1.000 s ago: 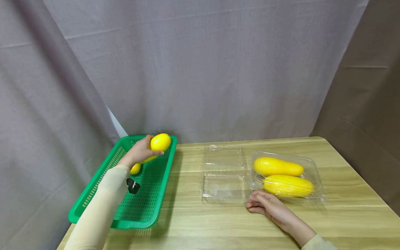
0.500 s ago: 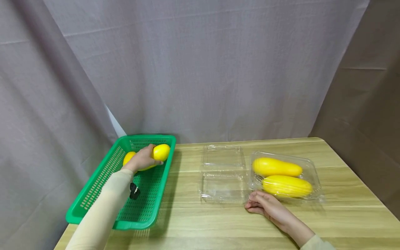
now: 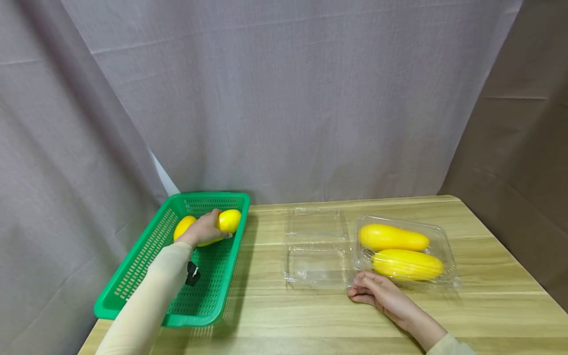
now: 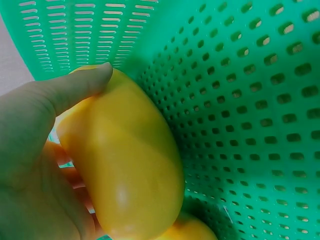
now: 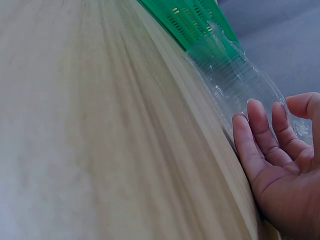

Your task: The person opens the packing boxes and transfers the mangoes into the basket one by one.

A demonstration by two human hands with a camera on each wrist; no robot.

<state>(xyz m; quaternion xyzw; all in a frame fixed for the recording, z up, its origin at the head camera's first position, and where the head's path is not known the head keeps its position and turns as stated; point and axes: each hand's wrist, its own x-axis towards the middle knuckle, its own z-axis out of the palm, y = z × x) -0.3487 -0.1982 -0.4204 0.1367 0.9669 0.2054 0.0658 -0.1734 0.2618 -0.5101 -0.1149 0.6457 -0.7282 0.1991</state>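
In the head view my left hand reaches into the green basket and grips a long yellow papaya-like fruit at the far end. The left wrist view shows my thumb over the top of this fruit, my other fingers curled behind it. A second yellow fruit lies beside it, partly hidden by my hand. My right hand rests on the table, fingers loosely bent and holding nothing. Close in front of its fingers is a clear plastic tray bearing two more yellow fruits.
Left of the filled tray lies a clear plastic clamshell in two hinged-looking halves. A small black device shows by my left wrist. Grey curtain hangs behind the wooden table.
My left hand has lowered the gripped fruit deeper into the basket, and more of the second fruit shows at its left. My right hand has stayed in place.
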